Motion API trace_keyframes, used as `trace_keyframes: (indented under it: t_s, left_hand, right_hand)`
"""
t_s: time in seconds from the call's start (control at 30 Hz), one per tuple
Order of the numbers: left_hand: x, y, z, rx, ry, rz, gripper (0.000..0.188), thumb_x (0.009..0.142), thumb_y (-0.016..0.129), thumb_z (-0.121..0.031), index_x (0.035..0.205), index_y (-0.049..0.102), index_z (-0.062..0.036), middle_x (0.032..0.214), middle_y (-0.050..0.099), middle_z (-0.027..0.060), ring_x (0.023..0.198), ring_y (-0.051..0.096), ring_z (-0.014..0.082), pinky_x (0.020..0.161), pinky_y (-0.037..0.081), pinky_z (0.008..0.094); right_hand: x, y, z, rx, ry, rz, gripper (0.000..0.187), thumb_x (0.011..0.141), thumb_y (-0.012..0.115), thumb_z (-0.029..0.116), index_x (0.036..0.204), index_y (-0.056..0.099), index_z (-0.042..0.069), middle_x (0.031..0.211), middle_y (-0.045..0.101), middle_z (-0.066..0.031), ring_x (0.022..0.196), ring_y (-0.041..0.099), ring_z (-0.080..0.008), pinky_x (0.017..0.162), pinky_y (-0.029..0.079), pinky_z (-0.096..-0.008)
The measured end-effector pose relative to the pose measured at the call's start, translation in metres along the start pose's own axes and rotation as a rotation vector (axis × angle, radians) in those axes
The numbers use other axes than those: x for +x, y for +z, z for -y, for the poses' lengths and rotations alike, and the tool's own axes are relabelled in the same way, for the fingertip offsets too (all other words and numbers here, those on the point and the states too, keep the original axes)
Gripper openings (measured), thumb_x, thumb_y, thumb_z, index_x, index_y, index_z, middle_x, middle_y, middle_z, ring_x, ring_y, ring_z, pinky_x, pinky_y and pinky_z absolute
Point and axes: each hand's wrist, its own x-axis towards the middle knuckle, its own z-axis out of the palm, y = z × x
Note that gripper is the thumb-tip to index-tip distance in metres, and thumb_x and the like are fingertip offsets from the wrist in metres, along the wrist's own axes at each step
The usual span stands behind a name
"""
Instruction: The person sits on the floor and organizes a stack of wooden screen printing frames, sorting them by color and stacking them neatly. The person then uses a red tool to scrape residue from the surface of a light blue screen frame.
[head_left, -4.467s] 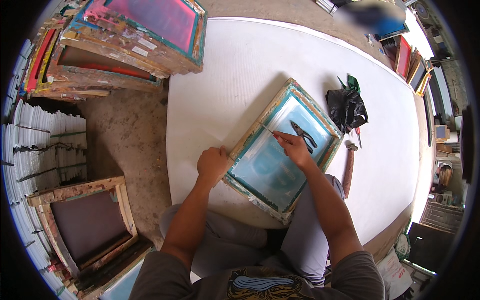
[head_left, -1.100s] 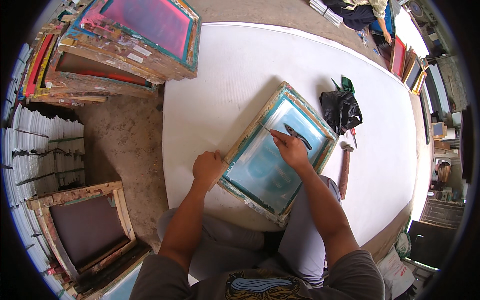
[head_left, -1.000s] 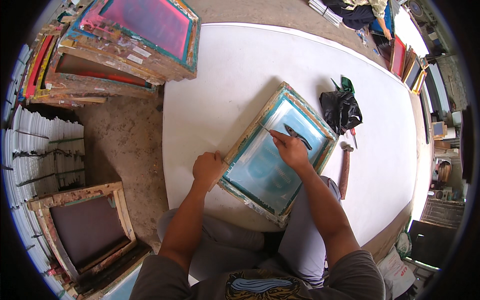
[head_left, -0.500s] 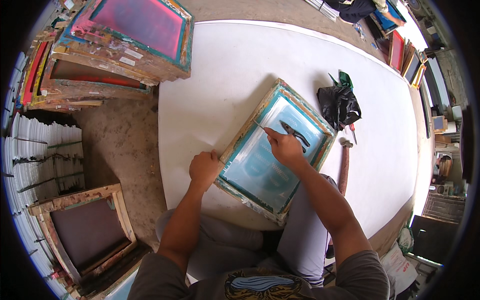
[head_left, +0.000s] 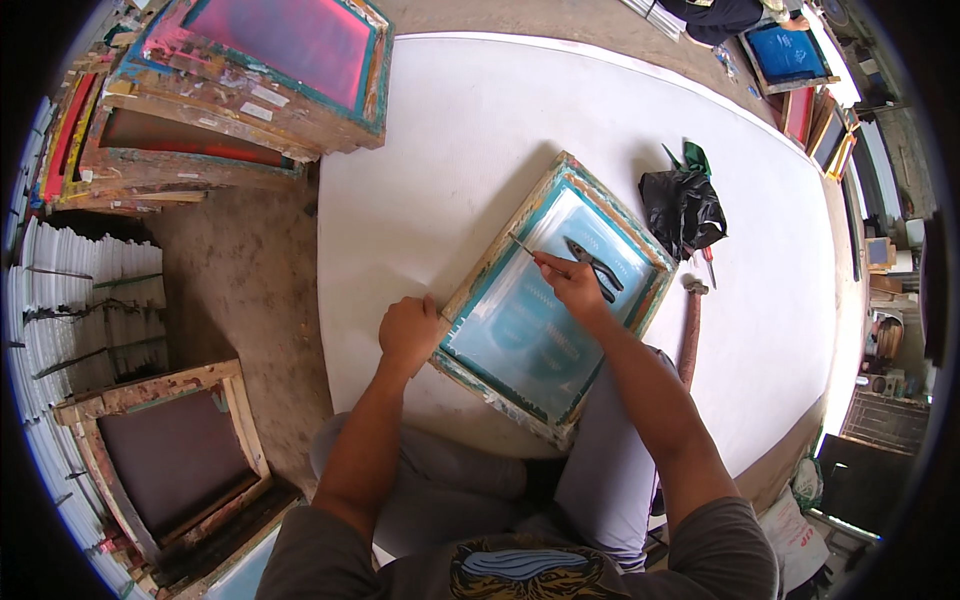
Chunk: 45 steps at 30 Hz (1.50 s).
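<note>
The right hand (head_left: 572, 285) has shifted its thin tool (head_left: 522, 245) slightly toward the frame's (head_left: 500, 262) edge

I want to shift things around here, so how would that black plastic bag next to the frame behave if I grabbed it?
The black plastic bag looks crumpled and slumped on the white sheet, so it would probably be floppy and sag from one grip. Its glossy film may be a bit slippery. It bulges, so something is likely inside; its weight cannot be judged.

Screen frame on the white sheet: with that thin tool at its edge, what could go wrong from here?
1. The right hand holds a thin pointed tool near the teal mesh; a slip could puncture it.
2. Pliers lie loose on the mesh and may snag or dent it.
3. Only the left hand steadies the screen frame at one side, so it might shift on the white sheet.
</note>
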Motion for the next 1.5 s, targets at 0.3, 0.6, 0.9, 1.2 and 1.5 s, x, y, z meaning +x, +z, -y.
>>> trace_keyframes:
  t_s: [0.3,0.6,0.9,1.2,1.5]
  left_hand:
    - [-0.003,-0.006,0.001,-0.034,-0.011,-0.023,0.053,0.105,0.043,-0.037,0.084,0.075,0.0000,0.084,0.072,0.0235,0.082,0.070,0.0445,0.079,0.055,0.0522]
    - [0.003,0.001,0.009,-0.020,-0.018,-0.022,0.053,0.103,0.046,-0.037,0.081,0.074,0.0020,0.084,0.071,0.0262,0.083,0.070,0.0458,0.082,0.055,0.0530]
    - [0.005,0.001,0.006,-0.020,-0.028,-0.007,0.054,0.104,0.047,-0.038,0.083,0.075,0.0028,0.086,0.072,0.0272,0.083,0.071,0.0453,0.082,0.055,0.0519]
    - [0.002,-0.003,0.004,-0.049,-0.011,-0.017,0.053,0.103,0.048,-0.038,0.083,0.075,0.0032,0.087,0.071,0.0277,0.084,0.070,0.0462,0.083,0.055,0.0526]
    - [0.005,0.001,0.007,-0.020,-0.009,-0.026,0.053,0.104,0.047,-0.038,0.083,0.075,0.0016,0.085,0.071,0.0261,0.083,0.070,0.0452,0.080,0.055,0.0524]
  right_hand:
    - [0.001,-0.006,0.012,0.020,0.183,0.039,0.039,0.102,0.065,0.026,0.135,0.067,0.006,0.085,0.069,0.0000,0.059,0.052,-0.0108,0.057,0.048,-0.0260]
    - [0.007,-0.017,0.043,0.531,0.652,0.210,0.040,0.107,0.058,0.034,0.145,0.060,0.022,0.063,0.046,0.0025,0.044,0.035,-0.0072,0.039,0.027,-0.0236]
    - [0.000,-0.022,0.040,0.224,0.446,0.123,0.037,0.104,0.059,0.035,0.136,0.068,0.019,0.080,0.067,-0.0093,0.055,0.057,-0.0175,0.051,0.045,-0.0311]
    - [-0.010,-0.013,0.052,-0.528,-0.030,-0.125,0.029,0.102,0.063,0.031,0.128,0.073,0.023,0.094,0.075,-0.0137,0.084,0.073,-0.0324,0.077,0.055,-0.0409]
    - [-0.007,-0.007,0.069,-0.761,-0.043,-0.139,0.027,0.101,0.062,0.030,0.124,0.074,0.024,0.088,0.074,-0.0173,0.081,0.073,-0.0360,0.075,0.057,-0.0445]
